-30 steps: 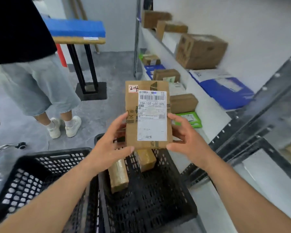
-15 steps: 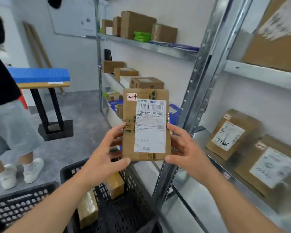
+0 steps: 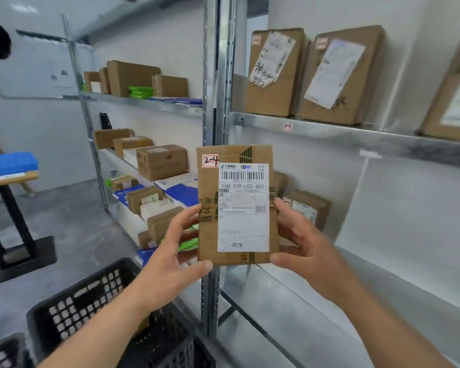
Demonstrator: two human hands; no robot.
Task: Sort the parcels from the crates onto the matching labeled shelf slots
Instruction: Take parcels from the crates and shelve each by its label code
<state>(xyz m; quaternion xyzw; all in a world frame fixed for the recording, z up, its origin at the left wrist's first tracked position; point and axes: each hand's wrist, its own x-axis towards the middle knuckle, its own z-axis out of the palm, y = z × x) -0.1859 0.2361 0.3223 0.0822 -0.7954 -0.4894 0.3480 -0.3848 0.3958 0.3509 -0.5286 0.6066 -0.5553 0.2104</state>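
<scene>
A flat brown cardboard parcel with a white shipping label and a small tag reading "2-4" stands upright in front of me. My left hand grips its left edge and lower corner. My right hand grips its right edge. Behind the parcel rises a metal shelf upright. The upper right shelf bears a small tag "1-1" and holds tall brown boxes. A black plastic crate sits low at the left under my left forearm.
The left shelving bay holds several brown boxes, blue mailers and green packets. Small parcels lean on the right bay's lower shelf. A stand with a blue top is on the grey floor at far left.
My view has risen and turned right from the crates to the shelves. The parcel stays gripped in both hands and has come up to shelf height. The person at left has left view.
</scene>
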